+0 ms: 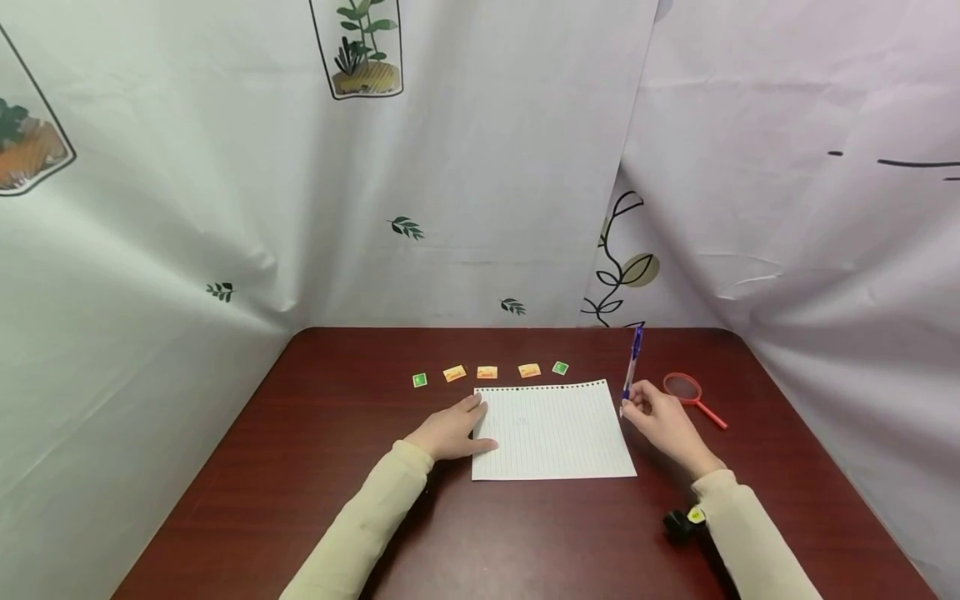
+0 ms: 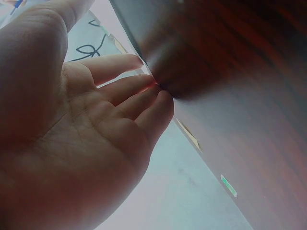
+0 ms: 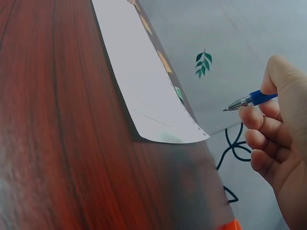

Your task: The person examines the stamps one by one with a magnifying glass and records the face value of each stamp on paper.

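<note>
1. At the left edge of the ruled sheet (image 1: 562,442), the left hand (image 1: 450,432) is resting with its grip apart, thumb and fingers spreading rather than curling round anything.
2. Just right of the sheet, the right hand (image 1: 663,421) is holding the blue pen (image 1: 633,362), its grip clamping the barrel near the writing end; the other end is pointing up and far.
3. The sheet itself is lying mid-scene on the table (image 1: 285,433), with faint marks showing that are too pale to read.
4. By my judgement, the person is steadying the paper and readying the pen; the right wrist view is showing the tip uncovered and apart from the page.
5. Writing would be calling for a move left, then a gentle lowering of the tip, while the left hand is pinning the page.
6. Beyond the far edge, two green stamps (image 1: 419,380) and three orange stamps (image 1: 487,372) are lying in a loose row.
7. A red magnifying glass (image 1: 701,401) is lying just right of the right hand, possibly hampering a rightward sweep; the left hand is covering some margin.
</note>
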The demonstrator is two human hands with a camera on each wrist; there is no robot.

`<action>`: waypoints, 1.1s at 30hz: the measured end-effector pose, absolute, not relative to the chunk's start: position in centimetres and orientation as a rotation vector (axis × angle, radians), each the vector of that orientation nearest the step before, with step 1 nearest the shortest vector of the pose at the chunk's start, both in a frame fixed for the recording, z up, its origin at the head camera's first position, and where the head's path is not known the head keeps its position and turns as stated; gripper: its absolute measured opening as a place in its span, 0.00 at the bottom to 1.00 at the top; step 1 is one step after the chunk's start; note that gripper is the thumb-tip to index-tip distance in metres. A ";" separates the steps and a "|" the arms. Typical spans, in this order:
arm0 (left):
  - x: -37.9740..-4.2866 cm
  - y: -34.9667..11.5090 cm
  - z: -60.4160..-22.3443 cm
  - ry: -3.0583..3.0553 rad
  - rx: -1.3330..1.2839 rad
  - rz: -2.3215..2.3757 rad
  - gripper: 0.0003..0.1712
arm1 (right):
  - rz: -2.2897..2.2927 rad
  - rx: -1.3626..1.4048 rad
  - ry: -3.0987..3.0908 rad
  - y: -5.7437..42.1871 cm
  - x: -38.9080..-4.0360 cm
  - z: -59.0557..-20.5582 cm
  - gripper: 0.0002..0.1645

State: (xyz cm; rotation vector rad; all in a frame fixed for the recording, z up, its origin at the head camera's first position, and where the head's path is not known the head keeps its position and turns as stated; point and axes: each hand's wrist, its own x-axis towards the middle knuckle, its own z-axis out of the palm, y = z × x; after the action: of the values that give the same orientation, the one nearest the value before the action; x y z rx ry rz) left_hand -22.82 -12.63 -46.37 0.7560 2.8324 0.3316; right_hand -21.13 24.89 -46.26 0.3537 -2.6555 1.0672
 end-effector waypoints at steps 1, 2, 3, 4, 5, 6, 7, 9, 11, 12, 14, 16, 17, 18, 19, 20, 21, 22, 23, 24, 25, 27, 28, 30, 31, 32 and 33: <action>-22.8 -12.6 -46.4 2.831 0.755 0.334 0.46 | 1.073 0.343 -2.659 24.8 -21.1 -46.2 0.08; -22.8 -12.6 -46.4 2.829 0.752 0.335 0.46 | 1.077 0.334 -2.662 24.8 -21.1 -46.2 0.08; -22.8 -12.6 -46.4 2.827 0.751 0.335 0.46 | 1.081 0.327 -2.669 24.8 -21.1 -46.2 0.08; -22.8 -12.6 -46.4 2.825 0.750 0.336 0.46 | 1.088 0.319 -2.674 24.8 -21.0 -46.2 0.08; -22.8 -12.6 -46.4 2.823 0.749 0.336 0.46 | 1.092 0.311 -2.681 24.7 -21.0 -46.1 0.08; -22.8 -12.6 -46.4 2.822 0.748 0.337 0.46 | 1.097 0.307 -2.687 24.7 -20.9 -46.1 0.08; -22.8 -12.6 -46.4 2.821 0.749 0.337 0.46 | 1.105 0.306 -2.690 24.7 -20.8 -46.1 0.09; -22.7 -12.6 -46.4 2.822 0.754 0.338 0.46 | 1.117 0.303 -2.687 24.7 -20.8 -46.1 0.09; -22.7 -12.6 -46.4 2.824 0.761 0.342 0.45 | 1.120 0.305 -2.678 24.7 -20.7 -46.2 0.09; -22.7 -12.6 -46.4 2.825 0.765 0.345 0.45 | 1.121 0.307 -2.670 24.7 -20.7 -46.3 0.09; -22.7 -12.6 -46.3 2.830 0.773 0.345 0.45 | 1.125 0.310 -2.658 24.7 -20.8 -46.4 0.08; -22.7 -12.6 -46.3 2.832 0.777 0.346 0.45 | 1.135 0.315 -2.653 24.7 -20.8 -46.5 0.06; -22.7 -12.5 -46.3 2.833 0.777 0.345 0.45 | 1.141 0.316 -2.649 24.6 -20.8 -46.5 0.06; -22.7 -12.5 -46.2 2.834 0.776 0.344 0.45 | 1.147 0.319 -2.646 24.6 -20.8 -46.5 0.06; -22.7 -12.5 -46.2 2.833 0.774 0.344 0.45 | 1.152 0.321 -2.644 24.6 -20.8 -46.5 0.06; -22.7 -12.5 -46.2 2.832 0.770 0.345 0.45 | 1.157 0.319 -2.642 24.5 -20.9 -46.5 0.06; -22.7 -12.5 -46.2 2.831 0.767 0.345 0.45 | 1.162 0.318 -2.640 24.5 -20.9 -46.5 0.06; -22.7 -12.6 -46.2 2.830 0.763 0.346 0.45 | 1.162 0.316 -2.640 24.4 -20.9 -46.4 0.06; -22.8 -12.6 -46.2 2.829 0.761 0.344 0.45 | 1.165 0.312 -2.641 24.4 -20.9 -46.4 0.06; -22.8 -12.6 -46.2 2.829 0.760 0.343 0.45 | 1.165 0.309 -2.644 24.3 -21.0 -46.4 0.06; -22.8 -12.6 -46.2 2.829 0.760 0.341 0.45 | 1.166 0.303 -2.646 24.2 -21.0 -46.4 0.06; -22.8 -12.6 -46.2 2.829 0.761 0.337 0.45 | 1.169 0.294 -2.650 24.1 -21.2 -46.4 0.06; -22.8 -12.6 -46.2 2.828 0.762 0.335 0.45 | 1.172 0.287 -2.651 23.9 -21.2 -46.4 0.06; -22.9 -12.6 -46.2 2.828 0.763 0.338 0.45 | 1.176 0.273 -2.648 23.7 -21.4 -46.4 0.06; -22.9 -12.6 -46.2 2.827 0.762 0.341 0.45 | 1.177 0.268 -2.646 23.5 -21.5 -46.4 0.06; -22.9 -12.6 -46.2 2.827 0.761 0.343 0.45 | 1.183 0.260 -2.643 23.3 -21.6 -46.4 0.06; -22.9 -12.5 -46.2 2.828 0.761 0.344 0.45 | 1.189 0.254 -2.639 23.1 -21.6 -46.4 0.06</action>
State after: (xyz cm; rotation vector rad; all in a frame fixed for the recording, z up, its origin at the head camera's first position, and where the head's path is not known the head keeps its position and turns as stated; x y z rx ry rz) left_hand -22.89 -12.55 -46.15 0.7614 2.8277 0.3440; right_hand -21.63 23.12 -46.44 0.2535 -2.6389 1.1886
